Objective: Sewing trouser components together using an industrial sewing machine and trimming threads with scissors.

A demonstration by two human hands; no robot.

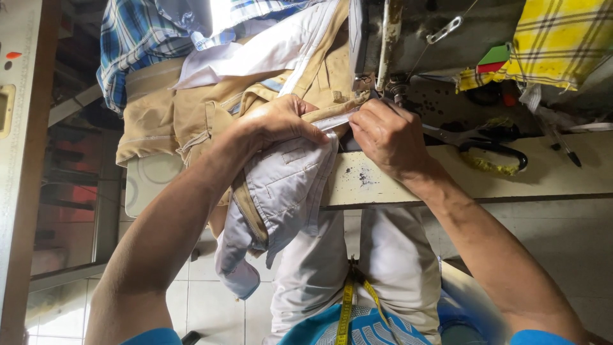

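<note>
Frame centre: left hand (281,121) and right hand (386,134) fingers pinch the tan trousers (191,115) waistband on the tabletop (408,182).

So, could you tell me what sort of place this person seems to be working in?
Most likely a small tailoring or sewing workshop. Both hands hold tan trousers with a pale lining at a sewing machine, black scissors lie on the worn table, and a yellow tape measure hangs at the person's front.
</note>
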